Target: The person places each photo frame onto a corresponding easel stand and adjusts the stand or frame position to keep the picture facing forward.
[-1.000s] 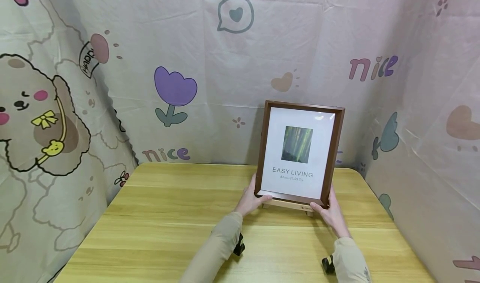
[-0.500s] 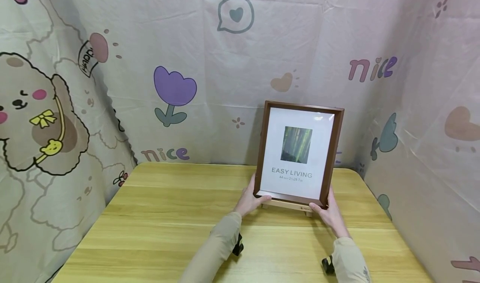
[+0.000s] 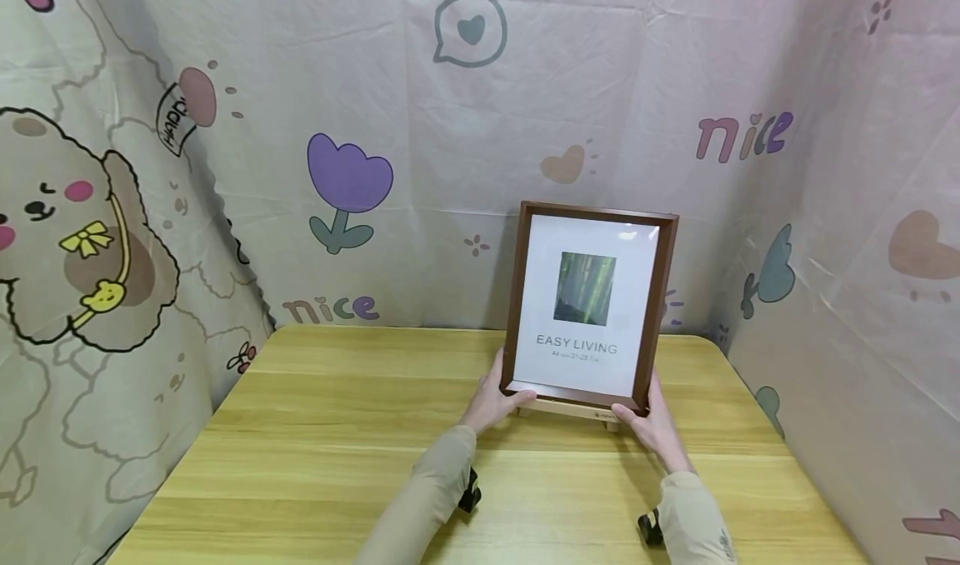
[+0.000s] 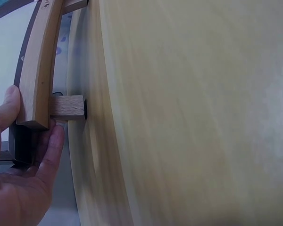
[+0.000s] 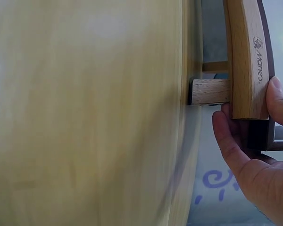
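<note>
A brown-bordered picture frame (image 3: 589, 365) stands tilted back on a small wooden easel (image 3: 566, 409), right of the table's middle. Its white sheet reads "EASY LIVING" below a green picture. My left hand (image 3: 489, 400) grips the frame's lower left corner, thumb in front and fingers behind. At the lower right corner my right hand (image 3: 657, 425) holds it the same way. In the left wrist view the easel's front ledge (image 4: 35, 80) and a short leg (image 4: 68, 107) lie beside the fingers. Dark lettering marks the ledge's end (image 5: 254, 61) in the right wrist view.
The wood-grain table (image 3: 337, 398) extends to the left of the frame and in front of it. A printed cloth (image 3: 450, 115) hangs close behind its back edge and along both sides. Black wrist devices (image 3: 470, 492) sit under both sleeves.
The picture frame and easel have shifted slightly left over the last half second, with both hands moving along. Both hands keep their grip at the lower corners.
</note>
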Motion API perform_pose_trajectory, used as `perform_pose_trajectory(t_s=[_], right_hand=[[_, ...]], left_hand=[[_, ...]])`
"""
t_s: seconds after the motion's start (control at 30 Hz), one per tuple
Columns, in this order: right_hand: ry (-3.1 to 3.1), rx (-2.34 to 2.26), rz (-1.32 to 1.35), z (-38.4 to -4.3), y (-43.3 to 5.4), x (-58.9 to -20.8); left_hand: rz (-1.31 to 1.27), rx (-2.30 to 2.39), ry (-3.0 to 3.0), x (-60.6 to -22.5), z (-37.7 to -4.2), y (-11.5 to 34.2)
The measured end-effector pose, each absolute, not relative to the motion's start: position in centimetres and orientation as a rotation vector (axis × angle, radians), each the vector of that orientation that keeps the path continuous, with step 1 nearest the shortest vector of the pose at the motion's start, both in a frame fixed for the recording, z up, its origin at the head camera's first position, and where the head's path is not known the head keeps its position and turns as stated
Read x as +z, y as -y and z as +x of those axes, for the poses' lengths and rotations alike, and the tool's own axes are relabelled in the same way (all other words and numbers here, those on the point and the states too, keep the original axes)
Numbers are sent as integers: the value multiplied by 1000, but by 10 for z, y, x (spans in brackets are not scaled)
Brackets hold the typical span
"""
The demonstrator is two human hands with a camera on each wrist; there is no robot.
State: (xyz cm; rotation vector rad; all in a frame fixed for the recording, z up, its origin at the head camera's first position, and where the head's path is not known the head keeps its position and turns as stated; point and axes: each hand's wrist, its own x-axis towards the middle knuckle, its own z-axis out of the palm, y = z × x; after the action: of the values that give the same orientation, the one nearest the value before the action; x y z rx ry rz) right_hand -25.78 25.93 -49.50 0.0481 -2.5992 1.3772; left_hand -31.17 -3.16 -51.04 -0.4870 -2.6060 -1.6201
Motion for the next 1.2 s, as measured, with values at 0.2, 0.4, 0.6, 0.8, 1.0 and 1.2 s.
perform_pose_trajectory(t_s=[0.2,0.4,0.6,0.8,1.0,1.2], right_hand=[[2634,1369,12,-259,-255,-494],[2619,1412,9,-260,-250,-496],[2623,1404,17,-261,-246,-495],[2600,1400,49,-263,-242,-497],[2593,1404,64,-264,-236,-498],[2581,1394,72,-266,-231,-499]], left_hand=[[-477,-1642,2605,-508,-310,37],[-479,-1649,2594,-508,-308,42],[-488,-1657,2576,-509,-309,47],[-471,-1654,2579,-508,-307,52],[-434,-1624,2607,-508,-305,58],[-427,-1600,2608,-509,-306,62]])
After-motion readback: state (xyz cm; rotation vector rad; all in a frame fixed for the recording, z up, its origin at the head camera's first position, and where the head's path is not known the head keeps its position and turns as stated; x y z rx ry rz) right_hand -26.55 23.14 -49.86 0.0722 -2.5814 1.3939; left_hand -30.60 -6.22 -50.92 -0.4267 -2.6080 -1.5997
